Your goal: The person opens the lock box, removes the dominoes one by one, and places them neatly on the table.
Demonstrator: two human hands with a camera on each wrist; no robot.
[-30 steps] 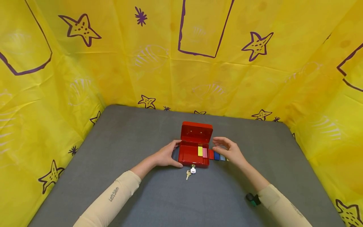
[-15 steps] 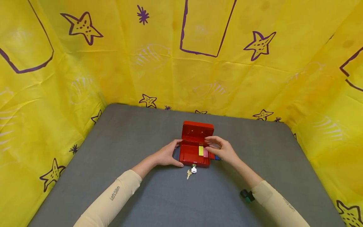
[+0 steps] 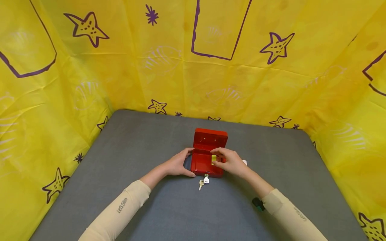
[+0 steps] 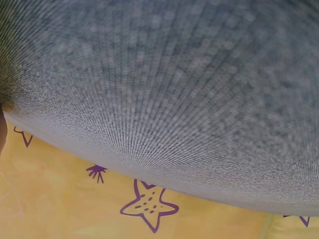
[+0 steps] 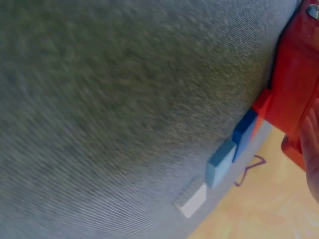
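Observation:
An open red cash box [image 3: 203, 164] stands on the table, its lid [image 3: 210, 139] raised at the back. My left hand [image 3: 177, 163] holds the box's left end, thumb at the front corner and fingers at the back. Inside the box, on the right, sits a yellow block [image 3: 213, 158]. My right hand [image 3: 232, 163] reaches over the box's right side, with thumb and fingertips around the yellow block; whether they press on it cannot be told. This hand hides the pink block seen there earlier. A key [image 3: 206, 180] sits in the front lock and another key [image 3: 201, 184] hangs beside it.
Right of the box, a row of blocks lies on the table: red [image 5: 261, 101], dark blue [image 5: 244, 128], light blue [image 5: 220, 162] and white [image 5: 193, 200]. The grey table [image 3: 144, 134] is enclosed by a yellow patterned cloth [image 3: 126, 67].
My right hand has moved left from above the row of blocks, past the pink block, to the yellow block. The left hand keeps its place on the box.

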